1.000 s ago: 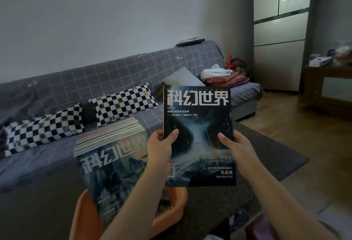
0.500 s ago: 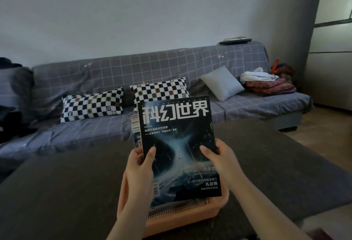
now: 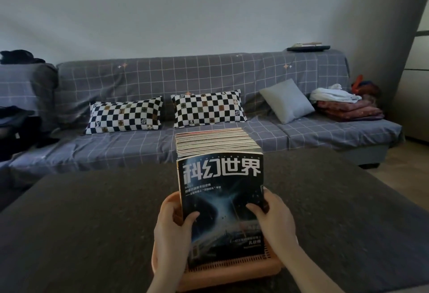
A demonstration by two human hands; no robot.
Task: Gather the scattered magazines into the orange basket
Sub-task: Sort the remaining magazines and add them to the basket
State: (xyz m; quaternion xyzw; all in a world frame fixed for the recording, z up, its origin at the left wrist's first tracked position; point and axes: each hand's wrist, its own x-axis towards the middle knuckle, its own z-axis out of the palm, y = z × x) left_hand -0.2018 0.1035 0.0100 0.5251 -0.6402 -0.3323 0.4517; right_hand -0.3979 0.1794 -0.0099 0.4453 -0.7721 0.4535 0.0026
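An orange basket [image 3: 234, 274] sits on the dark table [image 3: 92, 223] near its front edge. A row of several upright magazines [image 3: 216, 140] fills it. The frontmost one, a dark magazine with white Chinese title letters [image 3: 222, 199], stands with its lower edge inside the basket's near wall. My left hand [image 3: 173, 230] grips its left edge, thumb on the cover. My right hand [image 3: 274, 218] grips its right edge, thumb also on the cover. The basket's far side is hidden behind the magazines.
Beyond the table stands a grey checked sofa [image 3: 209, 79] with two black-and-white chequered pillows [image 3: 125, 117], a grey cushion [image 3: 286, 99] and folded cloths [image 3: 343, 104] at its right end. Dark clothing [image 3: 16, 127] lies at the left. Wooden floor [image 3: 406, 167] shows at right.
The view has swung left and centred on the basket. Both hands have lowered the dark magazine from chest height into the basket, at the front of the upright row.
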